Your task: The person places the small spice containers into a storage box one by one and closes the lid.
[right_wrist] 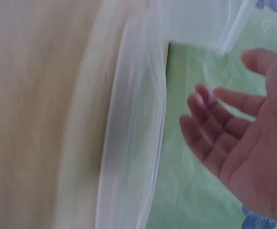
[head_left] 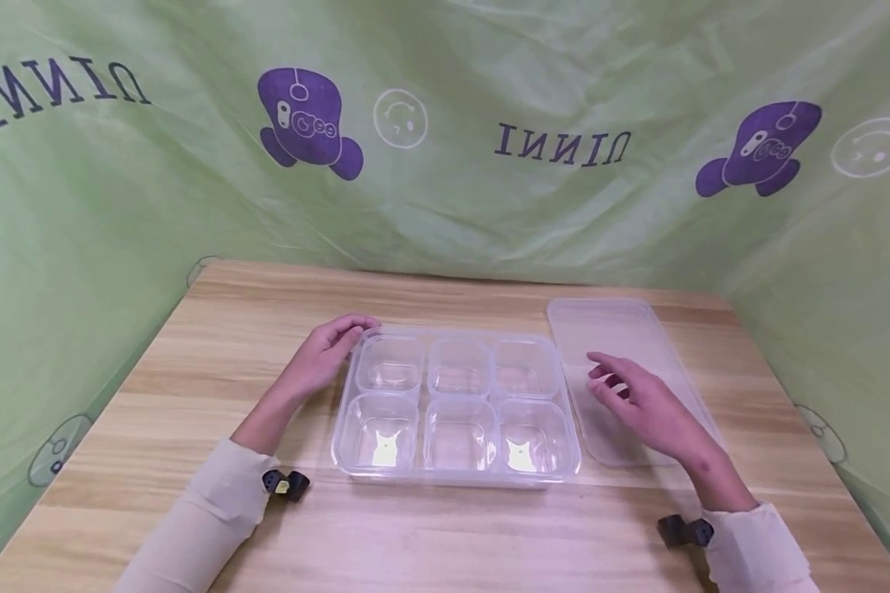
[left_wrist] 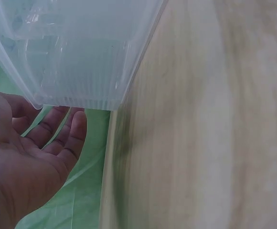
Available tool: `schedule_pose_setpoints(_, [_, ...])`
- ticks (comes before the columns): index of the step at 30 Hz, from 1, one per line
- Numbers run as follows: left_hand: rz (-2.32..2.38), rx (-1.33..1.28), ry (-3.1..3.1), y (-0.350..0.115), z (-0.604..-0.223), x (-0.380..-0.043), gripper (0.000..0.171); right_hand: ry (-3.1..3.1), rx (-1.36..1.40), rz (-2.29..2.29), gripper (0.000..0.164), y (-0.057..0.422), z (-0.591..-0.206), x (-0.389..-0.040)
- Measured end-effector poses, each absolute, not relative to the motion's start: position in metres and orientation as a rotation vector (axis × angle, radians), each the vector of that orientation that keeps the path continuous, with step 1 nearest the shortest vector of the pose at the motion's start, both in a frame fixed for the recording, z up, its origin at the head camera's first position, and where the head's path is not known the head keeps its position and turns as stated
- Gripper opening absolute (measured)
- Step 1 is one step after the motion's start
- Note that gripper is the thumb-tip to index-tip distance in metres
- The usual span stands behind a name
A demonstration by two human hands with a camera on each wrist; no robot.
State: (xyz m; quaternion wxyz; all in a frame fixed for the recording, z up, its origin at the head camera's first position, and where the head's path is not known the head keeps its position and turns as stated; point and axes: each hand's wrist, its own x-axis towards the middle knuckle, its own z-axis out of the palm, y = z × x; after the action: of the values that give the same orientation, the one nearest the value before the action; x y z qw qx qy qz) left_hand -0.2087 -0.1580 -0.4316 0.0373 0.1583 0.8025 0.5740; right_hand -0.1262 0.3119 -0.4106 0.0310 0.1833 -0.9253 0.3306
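A clear plastic container [head_left: 423, 403] with several square compartments sits on the table, nothing visible inside them. At its far left corner is my left hand [head_left: 330, 350], fingertips against or just beside the rim. The left wrist view shows the left hand [left_wrist: 38, 148] with loosely bent fingers by the container's end wall [left_wrist: 81, 81]. My right hand [head_left: 638, 403] hovers over a flat translucent lid [head_left: 601, 329], fingers loosely bent. Nothing is in the right hand [right_wrist: 243, 129], which the right wrist view shows apart from the lid [right_wrist: 133, 124] and container.
The wood-grain table [head_left: 415, 535] carries the container in the middle and the lid on its right. Green printed cloth [head_left: 452, 222] hangs behind the table and along both sides. A small black device [head_left: 285, 484] is on the left wrist, another [head_left: 684, 531] on the right.
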Motion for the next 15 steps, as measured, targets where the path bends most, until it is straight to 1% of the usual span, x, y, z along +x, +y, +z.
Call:
schedule_pose_setpoints(4, [1.778, 0.475, 2.439, -0.159, -0.431, -0.209, 0.036, -2.932, 0.419, 0.933, 0.050, 0.333, -0.407, -0.134])
schedule_pose_setpoints(15, [1.822, 0.430, 2.367, -0.161, -0.430, -0.210, 0.034, -3.230, 0.016, 0.625, 0.073, 0.381, -0.399, -0.144])
